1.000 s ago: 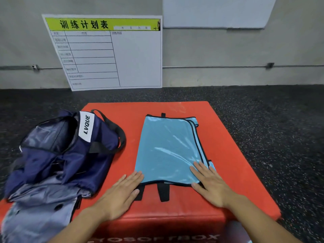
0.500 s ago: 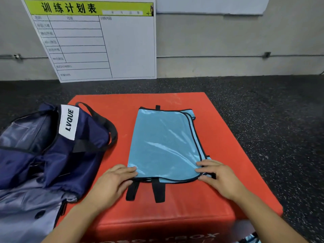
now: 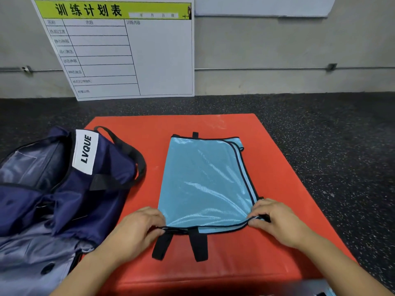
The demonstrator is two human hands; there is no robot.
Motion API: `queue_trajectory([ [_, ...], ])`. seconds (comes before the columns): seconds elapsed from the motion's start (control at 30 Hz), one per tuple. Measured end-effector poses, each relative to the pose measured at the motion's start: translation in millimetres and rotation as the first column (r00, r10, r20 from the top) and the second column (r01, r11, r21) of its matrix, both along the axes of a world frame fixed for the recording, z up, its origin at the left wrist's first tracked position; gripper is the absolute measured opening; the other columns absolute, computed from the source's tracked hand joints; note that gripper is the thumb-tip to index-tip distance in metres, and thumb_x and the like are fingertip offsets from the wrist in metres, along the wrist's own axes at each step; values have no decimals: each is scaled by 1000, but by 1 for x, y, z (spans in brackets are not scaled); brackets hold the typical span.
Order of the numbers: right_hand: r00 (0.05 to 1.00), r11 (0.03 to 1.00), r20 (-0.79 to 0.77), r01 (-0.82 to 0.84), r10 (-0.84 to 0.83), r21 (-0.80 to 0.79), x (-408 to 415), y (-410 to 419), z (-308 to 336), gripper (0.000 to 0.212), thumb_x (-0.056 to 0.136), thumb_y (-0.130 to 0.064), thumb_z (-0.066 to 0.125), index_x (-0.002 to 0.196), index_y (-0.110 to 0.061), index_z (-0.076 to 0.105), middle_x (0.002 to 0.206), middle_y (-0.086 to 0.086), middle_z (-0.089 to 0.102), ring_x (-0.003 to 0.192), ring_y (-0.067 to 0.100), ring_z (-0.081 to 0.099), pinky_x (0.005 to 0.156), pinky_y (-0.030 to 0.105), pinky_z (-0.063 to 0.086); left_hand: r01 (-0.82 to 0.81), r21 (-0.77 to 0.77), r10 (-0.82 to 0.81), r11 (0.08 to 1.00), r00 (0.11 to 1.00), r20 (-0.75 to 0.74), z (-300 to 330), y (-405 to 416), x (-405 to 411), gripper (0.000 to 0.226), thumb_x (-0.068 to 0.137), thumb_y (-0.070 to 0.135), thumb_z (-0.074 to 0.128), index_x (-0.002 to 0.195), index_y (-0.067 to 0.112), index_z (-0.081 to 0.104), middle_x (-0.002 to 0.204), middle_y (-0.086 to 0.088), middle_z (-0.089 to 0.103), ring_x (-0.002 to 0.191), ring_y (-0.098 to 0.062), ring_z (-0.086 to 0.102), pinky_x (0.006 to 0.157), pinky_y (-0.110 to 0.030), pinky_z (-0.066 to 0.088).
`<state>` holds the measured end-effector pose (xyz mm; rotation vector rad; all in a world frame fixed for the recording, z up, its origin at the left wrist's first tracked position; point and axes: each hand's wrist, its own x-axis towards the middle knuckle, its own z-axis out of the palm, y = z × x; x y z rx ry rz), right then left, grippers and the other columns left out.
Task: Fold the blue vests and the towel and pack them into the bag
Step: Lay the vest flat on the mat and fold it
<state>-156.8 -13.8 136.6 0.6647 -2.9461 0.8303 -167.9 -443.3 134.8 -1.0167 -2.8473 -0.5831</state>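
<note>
Blue vest (image 3: 205, 182) lying flat on the red tabletop (image 3: 275, 159), already folded lengthwise into a narrow panel. Long axis running near to far, near hem closest to the person, far hem toward the wall. Two black straps (image 3: 180, 244) trailing off the near hem toward the person.

Left hand (image 3: 136, 229) at the near left corner, fingers curled and pinching the black-bound hem. Right hand (image 3: 275, 221) at the near right corner, fingers likewise curled and pinching the hem where the layered edges meet. Both hands level with each other, one at either end of the near edge; neither clearly nearer to the cloth than the other.

Governing relation: whole length of the vest lying away from both hands, toward the far side. Judged next move: near hem lifted and carried far, over the panel, halving its length. Risk judged: slippery, glossy fabric sliding so that the stacked layers part along the right edge.

Navy bag (image 3: 70, 184) with white label at left, just beside the vest but apart from it, mouth open toward the left and upward. Interior showing pale lining; no folded vest or towel discernible inside. Grey fabric (image 3: 36, 261) in the near left corner, identity not certain. Sliver of light blue (image 3: 330, 292) at the lower right edge, too small to identify.
</note>
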Motion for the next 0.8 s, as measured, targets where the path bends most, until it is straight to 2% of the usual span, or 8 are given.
queue_trajectory([
  [0.2,962,997,266,-75,65,24,19,0,18,11,85,-47,78,94,-40,76,95,-17,69,93,5,65,88,34,51,61,0,-60,998,987,147,15,-3,27,13,89,37,69,82,32,61,93,23,63,92,3,57,83,-22,47],
  [0.3,903,994,420,-112,94,17,33,-2,26,15,84,-48,78,92,-36,78,91,-8,71,83,4,64,83,37,52,43,32,-51,999,946,320,25,-7,42,16,88,41,74,86,26,70,95,15,69,96,-4,61,84,-22,47],
  [0.37,862,990,488,-142,135,-24,39,-2,34,17,85,-48,77,90,-31,77,84,-4,68,74,2,55,73,33,44,2,33,-17,999,894,448,30,-11,49,30,88,51,71,90,22,72,93,11,70,91,-7,62,83,-26,48],
  [0.47,817,972,541,-92,198,-217,41,0,51,16,94,-35,74,85,-21,74,75,-8,55,74,4,45,68,29,33,-84,227,-66,970,810,583,40,-12,50,33,94,48,65,83,18,69,76,10,57,74,-5,48,70,-29,41],
  [0.57,831,906,529,79,170,-416,33,-1,60,18,95,-26,68,86,-10,69,75,-9,53,73,5,44,64,21,32,-255,432,-76,865,785,615,50,-1,41,29,100,33,58,74,22,65,68,8,51,67,-6,43,63,-24,37],
  [0.67,854,825,516,247,62,-508,18,-4,53,18,91,-25,74,102,-11,72,91,-4,68,88,5,58,82,21,42,-451,489,26,746,754,656,43,13,25,47,102,-1,51,69,25,73,62,8,54,58,-5,42,55,-19,35],
  [0.73,850,780,526,353,-37,-517,5,-5,46,16,91,-23,76,107,-21,74,102,-1,72,97,9,61,93,27,43,-550,479,102,684,723,683,38,23,16,42,101,1,51,74,21,77,64,-1,55,60,-12,45,51,-20,37],
  [0.8,834,739,540,433,-111,-517,-8,-7,40,15,91,-23,76,106,-26,75,110,0,74,103,17,64,101,35,46,-629,478,146,613,685,714,33,31,6,32,103,8,51,80,7,74,64,-9,52,58,-18,44,48,-22,37],
])
